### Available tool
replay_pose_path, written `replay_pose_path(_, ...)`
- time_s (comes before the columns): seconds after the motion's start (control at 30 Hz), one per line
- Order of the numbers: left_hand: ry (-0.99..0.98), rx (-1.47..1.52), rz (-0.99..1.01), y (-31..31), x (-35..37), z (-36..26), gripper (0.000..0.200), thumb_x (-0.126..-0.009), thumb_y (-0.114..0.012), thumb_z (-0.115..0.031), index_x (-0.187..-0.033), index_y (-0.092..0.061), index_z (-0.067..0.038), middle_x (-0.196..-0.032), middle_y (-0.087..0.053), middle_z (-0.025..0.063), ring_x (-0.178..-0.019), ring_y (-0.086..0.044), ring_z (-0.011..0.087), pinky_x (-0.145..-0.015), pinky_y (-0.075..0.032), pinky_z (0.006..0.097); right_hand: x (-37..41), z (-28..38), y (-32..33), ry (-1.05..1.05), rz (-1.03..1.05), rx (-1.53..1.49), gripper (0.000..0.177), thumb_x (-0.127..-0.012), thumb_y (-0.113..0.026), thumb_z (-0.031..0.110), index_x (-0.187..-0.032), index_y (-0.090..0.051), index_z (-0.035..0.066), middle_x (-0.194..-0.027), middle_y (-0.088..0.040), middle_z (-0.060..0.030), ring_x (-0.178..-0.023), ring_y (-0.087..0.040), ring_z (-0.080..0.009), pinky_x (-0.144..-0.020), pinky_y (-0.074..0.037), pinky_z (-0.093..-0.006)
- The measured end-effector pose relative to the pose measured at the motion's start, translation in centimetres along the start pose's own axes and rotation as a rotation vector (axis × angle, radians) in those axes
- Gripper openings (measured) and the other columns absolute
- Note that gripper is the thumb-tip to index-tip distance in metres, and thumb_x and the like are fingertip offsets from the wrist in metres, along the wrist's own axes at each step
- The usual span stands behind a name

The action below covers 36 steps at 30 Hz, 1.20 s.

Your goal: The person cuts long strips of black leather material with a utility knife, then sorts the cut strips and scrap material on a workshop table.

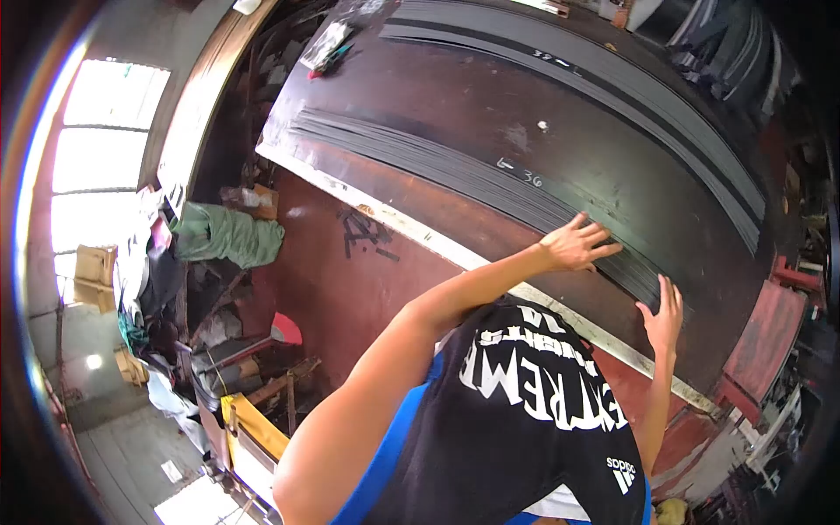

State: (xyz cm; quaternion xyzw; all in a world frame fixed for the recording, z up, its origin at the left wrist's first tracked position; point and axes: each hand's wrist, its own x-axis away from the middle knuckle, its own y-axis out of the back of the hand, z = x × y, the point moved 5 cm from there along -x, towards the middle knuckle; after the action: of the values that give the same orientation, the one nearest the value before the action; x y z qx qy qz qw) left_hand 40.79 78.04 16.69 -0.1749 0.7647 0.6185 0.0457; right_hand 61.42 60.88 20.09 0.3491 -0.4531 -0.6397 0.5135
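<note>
A long row of thin dark grey strips [420,168] lies side by side along the near part of a dark tabletop [490,96]. My left hand [577,247] reaches over these strips, fingers spread and palm down. Farther right, near the row's right end, my right hand [665,319] is raised with its fingers stretched and the thumb apart. Neither hand has anything visible in its grasp. Chalk marks reading 36 [532,178] stand just beyond the strips.
A second, curved-looking row of strips [612,98] runs along the table's far side, marked 38. Small items [328,52] sit at the left corner. A green bundle [229,234] and a red dustpan-like piece [285,329] are left of me. At right stands a red bench [763,346].
</note>
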Motion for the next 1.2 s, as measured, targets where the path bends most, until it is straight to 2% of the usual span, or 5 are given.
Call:
replay_pose_path(0.3,0.104,0.176,-0.172,7.5,6.1,2.0,0.062,-0.079,-0.075,-0.031,-0.134,-0.052,-0.014,-0.14,-0.049,0.0119,-0.126,-0.05,0.027,-0.105,-0.035,0.0569,0.2,1.9,1.3,0.025,-0.092,0.04,0.078,-0.075,-0.079,0.021,-0.143,-0.044,0.009,-0.147,-0.042,-0.015,-0.132,-0.042,-0.0377,-0.115,-0.03,-0.0549)
replay_pose_path(0.43,0.383,0.04,-0.223,12.1,17.0,10.4,0.047,-0.076,-0.074,-0.019,-0.121,-0.064,-0.01,-0.132,-0.057,0.0119,-0.118,-0.055,0.0326,-0.099,-0.039,0.0532,0.1,5.0,0.4,0.025,-0.175,0.105,0.075,-0.075,-0.078,0.022,-0.142,-0.047,0.012,-0.147,-0.042,-0.0121,-0.135,-0.04,-0.0351,-0.115,-0.029,-0.0552)
replay_pose_path(0.5,0.732,-0.059,0.054,17.0,21.1,14.8,0.046,-0.077,-0.072,-0.017,-0.122,-0.065,-0.015,-0.13,-0.057,0.0115,-0.112,-0.054,0.035,-0.093,-0.04,0.0495,0.0,6.4,-1.2,0.037,-0.206,0.111,0.069,-0.077,-0.078,0.022,-0.14,-0.051,0.013,-0.145,-0.044,-0.0112,-0.133,-0.041,-0.0353,-0.114,-0.03,-0.0548)
replay_pose_path(0.67,0.7,-0.361,-0.195,20.4,32.7,23.7,0.052,-0.079,-0.074,-0.023,-0.129,-0.06,-0.015,-0.132,-0.053,0.0102,-0.115,-0.051,0.0301,-0.096,-0.037,0.0476,-1.5,12.1,-3.7,0.022,-0.256,0.061,0.056,-0.082,-0.076,0.021,-0.134,-0.058,0.014,-0.133,-0.051,-0.0097,-0.122,-0.048,-0.0353,-0.105,-0.038,-0.0495)
replay_pose_path(1.2,0.484,-0.258,-0.254,19.2,33.5,26.5,0.054,-0.08,-0.074,-0.025,-0.132,-0.061,-0.022,-0.128,-0.055,0.0103,-0.114,-0.052,0.0278,-0.1,-0.034,0.0478,-6.0,22.9,-8.5,-0.053,-0.326,0.083,0.058,-0.08,-0.077,0.017,-0.135,-0.059,0.015,-0.128,-0.052,-0.0126,-0.114,-0.053,-0.0313,-0.099,-0.04,-0.0455)
